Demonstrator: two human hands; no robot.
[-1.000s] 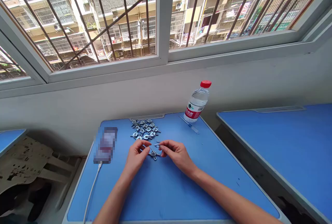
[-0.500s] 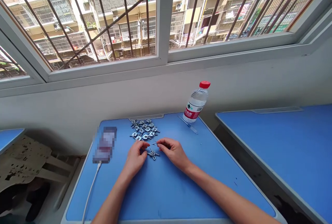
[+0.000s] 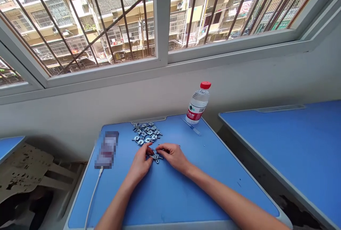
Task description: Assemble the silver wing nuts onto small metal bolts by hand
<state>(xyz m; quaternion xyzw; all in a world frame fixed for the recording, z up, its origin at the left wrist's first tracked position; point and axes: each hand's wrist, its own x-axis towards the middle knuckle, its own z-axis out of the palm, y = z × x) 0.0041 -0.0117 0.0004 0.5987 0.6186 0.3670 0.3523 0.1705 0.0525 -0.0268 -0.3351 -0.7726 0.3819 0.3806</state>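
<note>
Metal fitting (image 3: 156, 156) pinched between your left hand (image 3: 141, 163) and right hand (image 3: 172, 155); far pile of fittings (image 3: 146, 133) waits on the bench (image 3: 186, 194).

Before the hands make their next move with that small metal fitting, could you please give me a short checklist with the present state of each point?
1. Both hands on the metal fitting: left hand and right hand meet at it: ok.
2. Firm hold: fingers hide the contact: cannot tell.
3. Pile of metal fittings close behind the hands: ok.
4. Water bottle upright, capped, away from the hands: ok.
5. Phone and its cable left of the left forearm, apart: ok.
</note>
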